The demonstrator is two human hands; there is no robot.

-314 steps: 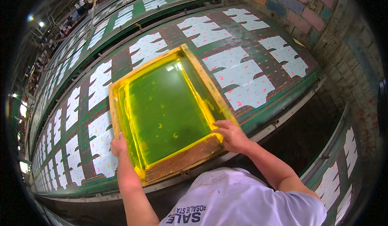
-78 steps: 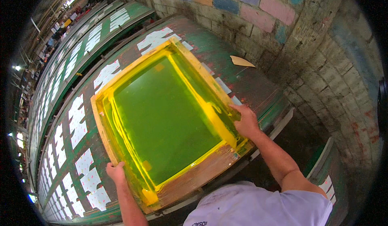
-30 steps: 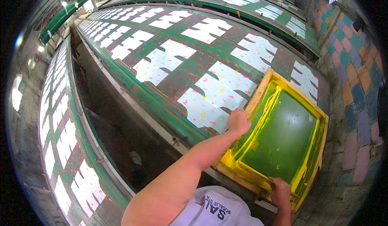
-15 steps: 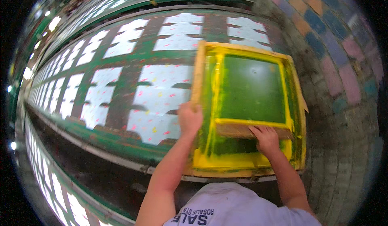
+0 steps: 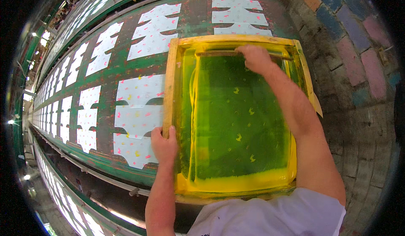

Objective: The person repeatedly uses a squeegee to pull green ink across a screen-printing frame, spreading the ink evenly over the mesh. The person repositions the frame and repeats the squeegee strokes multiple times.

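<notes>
Both hands busy — left hand (image 5: 164, 145) gripping the frame (image 5: 171, 84), right hand (image 5: 255, 58) closed on the squeegee (image 5: 217, 53) at the far end — pull not yet made.

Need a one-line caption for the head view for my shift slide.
Left hand grips the wooden screen frame while right hand holds the squeegee at its far end.

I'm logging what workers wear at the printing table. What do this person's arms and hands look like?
Both forearms are bare: no gloves, watch or rings visible on the left hand or right hand. A white short-sleeved shirt shows at the lower edge.
</notes>
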